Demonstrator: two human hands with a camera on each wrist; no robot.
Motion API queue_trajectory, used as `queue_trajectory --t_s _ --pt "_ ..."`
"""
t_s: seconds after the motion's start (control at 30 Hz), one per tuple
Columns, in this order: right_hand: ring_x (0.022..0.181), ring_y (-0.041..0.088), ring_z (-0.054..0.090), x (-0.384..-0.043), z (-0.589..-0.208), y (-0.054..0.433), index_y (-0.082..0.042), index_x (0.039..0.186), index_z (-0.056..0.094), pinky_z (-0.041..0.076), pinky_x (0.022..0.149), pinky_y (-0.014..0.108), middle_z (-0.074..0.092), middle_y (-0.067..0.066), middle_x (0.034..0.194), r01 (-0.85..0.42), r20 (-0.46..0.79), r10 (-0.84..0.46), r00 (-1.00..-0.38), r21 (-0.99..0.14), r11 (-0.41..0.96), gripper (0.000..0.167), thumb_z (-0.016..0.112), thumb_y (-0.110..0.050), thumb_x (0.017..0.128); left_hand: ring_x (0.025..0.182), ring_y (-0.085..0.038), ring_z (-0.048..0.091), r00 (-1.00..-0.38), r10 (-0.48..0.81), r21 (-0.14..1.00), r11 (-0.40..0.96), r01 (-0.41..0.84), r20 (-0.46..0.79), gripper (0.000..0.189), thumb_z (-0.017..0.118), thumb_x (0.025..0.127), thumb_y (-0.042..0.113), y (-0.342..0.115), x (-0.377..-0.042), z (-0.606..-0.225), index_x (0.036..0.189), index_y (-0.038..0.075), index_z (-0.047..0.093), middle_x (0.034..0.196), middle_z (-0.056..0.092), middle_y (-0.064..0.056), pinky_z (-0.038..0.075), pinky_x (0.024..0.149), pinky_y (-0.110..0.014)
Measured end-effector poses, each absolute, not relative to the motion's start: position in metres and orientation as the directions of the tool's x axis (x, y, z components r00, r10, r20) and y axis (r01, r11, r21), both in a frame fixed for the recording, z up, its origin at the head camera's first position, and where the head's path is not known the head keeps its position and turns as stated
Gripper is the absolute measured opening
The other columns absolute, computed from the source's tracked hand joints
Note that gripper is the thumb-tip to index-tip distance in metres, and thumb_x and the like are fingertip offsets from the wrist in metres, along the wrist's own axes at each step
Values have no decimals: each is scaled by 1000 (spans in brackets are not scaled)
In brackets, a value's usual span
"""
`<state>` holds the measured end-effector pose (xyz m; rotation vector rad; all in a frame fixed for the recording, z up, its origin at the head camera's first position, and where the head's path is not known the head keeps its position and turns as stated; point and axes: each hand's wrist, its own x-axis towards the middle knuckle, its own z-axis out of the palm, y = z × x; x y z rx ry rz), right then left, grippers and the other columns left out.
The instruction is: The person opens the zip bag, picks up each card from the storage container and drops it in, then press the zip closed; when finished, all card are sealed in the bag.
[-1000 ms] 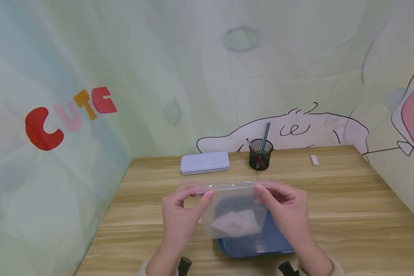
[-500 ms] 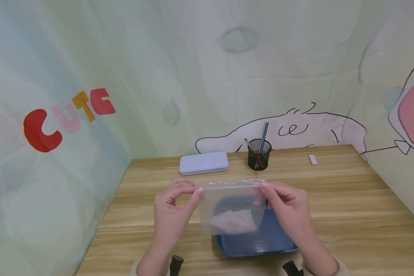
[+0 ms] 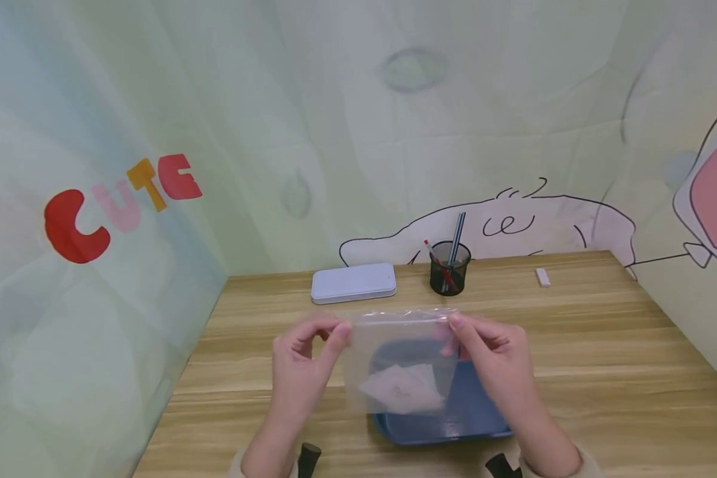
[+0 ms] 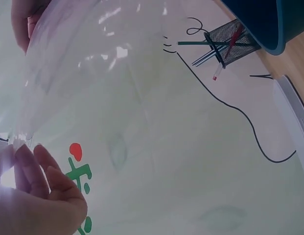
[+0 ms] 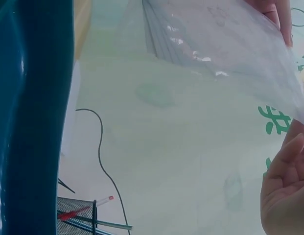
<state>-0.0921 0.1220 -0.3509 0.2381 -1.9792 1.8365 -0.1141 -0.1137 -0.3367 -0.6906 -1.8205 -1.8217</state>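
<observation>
A clear plastic zip bag (image 3: 403,348) hangs upright between my hands, with a folded white tissue-like packet (image 3: 403,388) at its bottom. My left hand (image 3: 305,362) pinches the bag's top left corner between thumb and fingers. At the top right corner, my right hand (image 3: 498,358) pinches the bag the same way, some fingers showing through the plastic. Behind and below the bag lies a blue tray (image 3: 478,411), partly seen through it. In the left wrist view the bag (image 4: 112,49) stretches up from the pinching fingertips (image 4: 27,164).
At the back of the wooden table (image 3: 227,372) lies a white flat case (image 3: 354,282). Beside it stands a black mesh pen cup (image 3: 449,269) holding a red pen and dark pencils. A small white eraser (image 3: 542,277) lies at the back right. Printed curtains enclose the table.
My hands have moved a little apart, mostly the left one leftward, and the bag's top edge is stretched straighter. Both keep their pinch on the bag; the tray and desk items stay put.
</observation>
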Motion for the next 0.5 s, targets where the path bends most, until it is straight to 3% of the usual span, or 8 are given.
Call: queue_trajectory --t_s 0.17,0.3,0.5 --pt "57 19 58 -93 -357 113 -7 100 76 48 47 29 71 6 76 -361 365 109 -924 -931 55 21 58 -17 97 54 -17 55 -820 3 819 -34 573 573 5 55 94 -3 -110 -113 -346 95 -4 60 68 61 -10 48 47 -24" --pt "66 20 65 -92 -363 102 -9 97 75 51 48 32 72 4 80 -312 314 50 -948 -949 41 25 54 -22 99 42 -19 51 -832 8 831 -32 555 555 11 44 101 3 -110 -114 -354 104 -3 53 63 59 -13 43 35 -28" --pt "77 17 66 -90 -383 83 -12 105 74 56 55 32 72 0 90 -289 268 -181 -946 -951 106 24 54 -24 99 40 -17 49 -855 -111 862 33 506 506 19 40 104 13 -126 -124 -357 110 -2 49 58 54 -10 42 32 -27"
